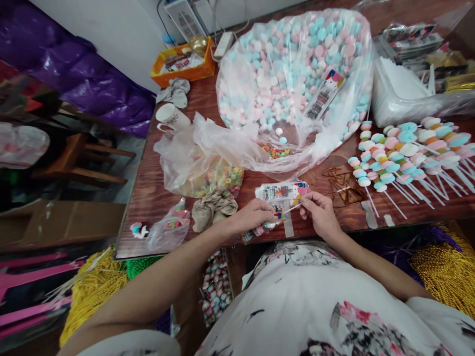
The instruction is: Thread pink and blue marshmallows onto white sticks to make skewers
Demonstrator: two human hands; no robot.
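Note:
My left hand [254, 215] grips a small printed clear packet [282, 194] at the table's near edge. My right hand [319, 213] pinches a thin white stick [293, 207] whose other end points into the packet by my left fingers. Both hands are close together above the wooden table [156, 193]. A large clear bag of pink, blue and white marshmallows [293, 74] lies open just beyond them. Finished marshmallow skewers [404, 148] lie in a pile to the right of my right hand.
A smaller plastic bag with coloured cereal rings [208, 178] and a crumpled cloth [213, 207] lie left of my hands. A white mug [170, 117] and an orange tray [183, 62] stand at the far left. White packets [401, 94] are stacked far right. Rubber bands [343, 185] lie near the skewers.

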